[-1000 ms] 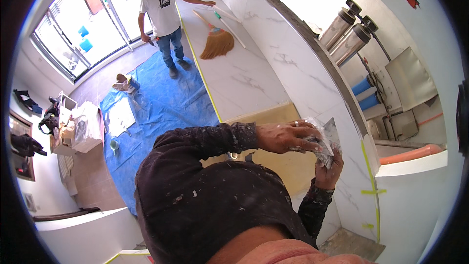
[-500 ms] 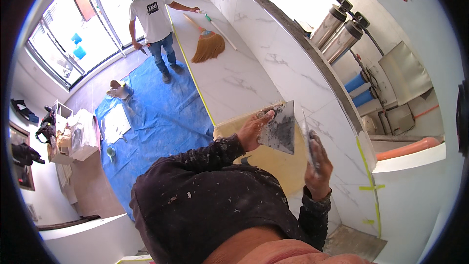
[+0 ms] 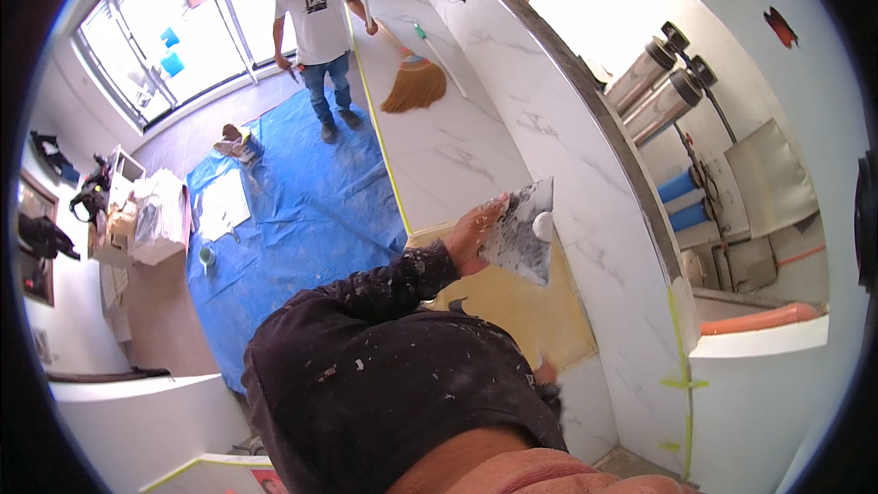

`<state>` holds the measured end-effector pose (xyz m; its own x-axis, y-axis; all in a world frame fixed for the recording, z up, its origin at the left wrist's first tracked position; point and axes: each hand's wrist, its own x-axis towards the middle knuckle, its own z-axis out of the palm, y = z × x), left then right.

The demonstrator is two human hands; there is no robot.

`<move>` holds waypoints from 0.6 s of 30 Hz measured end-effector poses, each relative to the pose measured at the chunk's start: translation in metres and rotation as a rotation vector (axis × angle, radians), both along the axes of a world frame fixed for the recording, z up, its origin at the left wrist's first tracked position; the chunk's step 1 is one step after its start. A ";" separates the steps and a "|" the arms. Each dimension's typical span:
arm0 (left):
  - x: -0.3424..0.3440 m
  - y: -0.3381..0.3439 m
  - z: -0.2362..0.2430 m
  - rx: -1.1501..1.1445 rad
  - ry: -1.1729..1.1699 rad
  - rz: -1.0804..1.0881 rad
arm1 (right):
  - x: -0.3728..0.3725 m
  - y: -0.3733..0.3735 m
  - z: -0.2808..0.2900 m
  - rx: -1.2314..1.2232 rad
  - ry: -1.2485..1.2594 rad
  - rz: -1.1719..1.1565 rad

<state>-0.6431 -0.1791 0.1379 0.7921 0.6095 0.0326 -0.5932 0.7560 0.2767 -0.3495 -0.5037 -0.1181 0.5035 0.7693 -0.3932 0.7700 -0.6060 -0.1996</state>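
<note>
My left hand (image 3: 471,238) grips the left side of a flat metal putty plate (image 3: 519,252), smeared grey, with a small mound of white paste (image 3: 542,227) near its right edge. My right hand (image 3: 544,373) is low, mostly hidden beside my dark, paint-spattered body and blurred, so its fingers cannot be made out. Below both hands lies a yellowish board (image 3: 558,311) on the marble-look ledge (image 3: 457,165), against the tiled low wall (image 3: 585,192).
Another person (image 3: 315,32) stands on a blue tarp (image 3: 311,174), holding a tool and a pale stick. A broom (image 3: 412,87) and a pole lie on the ledge. A bucket (image 3: 240,146), a cup (image 3: 208,258) and boxes (image 3: 157,220) sit left. Pipes and steel cylinders (image 3: 663,105) are beyond the wall.
My hands have separated: the left holds out the plate, now bearing a visible white mound, while the right has dropped toward my body. The other person's raised hand has come down with the stick upright.
</note>
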 end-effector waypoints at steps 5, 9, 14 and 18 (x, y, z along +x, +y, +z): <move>-0.010 -0.029 -0.047 0.458 0.477 0.212 | -0.014 -0.098 -0.099 -0.132 0.114 -0.327; -0.008 -0.054 -0.028 0.098 0.425 0.082 | -0.014 -0.100 -0.097 -0.130 0.144 -0.362; 0.012 -0.058 0.011 -0.203 0.266 -0.171 | -0.010 -0.080 -0.087 -0.070 0.172 -0.346; 0.033 -0.061 -0.003 -0.275 0.317 -0.189 | -0.005 -0.073 -0.084 -0.048 0.190 -0.327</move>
